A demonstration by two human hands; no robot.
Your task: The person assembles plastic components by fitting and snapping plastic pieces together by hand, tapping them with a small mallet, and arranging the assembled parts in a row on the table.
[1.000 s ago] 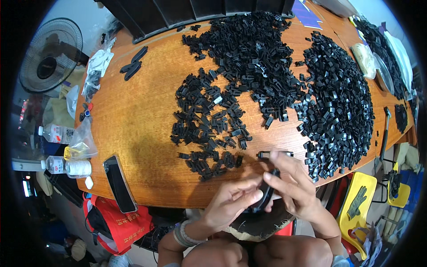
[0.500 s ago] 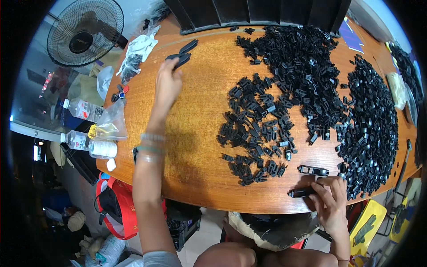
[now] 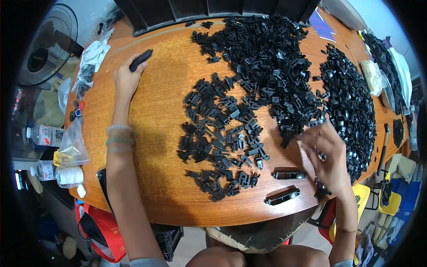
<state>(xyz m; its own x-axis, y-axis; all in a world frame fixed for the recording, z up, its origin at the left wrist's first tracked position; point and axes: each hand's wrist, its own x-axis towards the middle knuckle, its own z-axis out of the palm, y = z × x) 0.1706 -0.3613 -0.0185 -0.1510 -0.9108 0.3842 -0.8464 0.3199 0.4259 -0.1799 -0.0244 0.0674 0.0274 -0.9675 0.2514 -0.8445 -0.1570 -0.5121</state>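
At the far left of the wooden table, my left hand (image 3: 126, 79) is closed around a long black plastic part (image 3: 141, 60). My right hand (image 3: 325, 153), slightly blurred, has its fingers pinched together at the near edge of a big heap of small black plastic clips (image 3: 284, 66). Whatever lies between those fingertips is too small to make out. Two more long black parts, an upper one (image 3: 289, 175) and a lower one (image 3: 283, 196), lie side by side near the front edge, left of my right wrist. Looser black clips (image 3: 218, 138) are spread across the middle.
A second dense heap of black pieces (image 3: 351, 107) covers the right side. A large black crate (image 3: 213, 11) stands at the back. Plastic bottles (image 3: 44, 135), a clear bag (image 3: 74, 144) and a fan (image 3: 46, 44) are at the left. A hammer-like tool (image 3: 383, 149) lies far right.
My right hand has let go of a long black part, now lying on the table, and moved up to the clips. My left hand has closed on a long part. The whole view has shifted.
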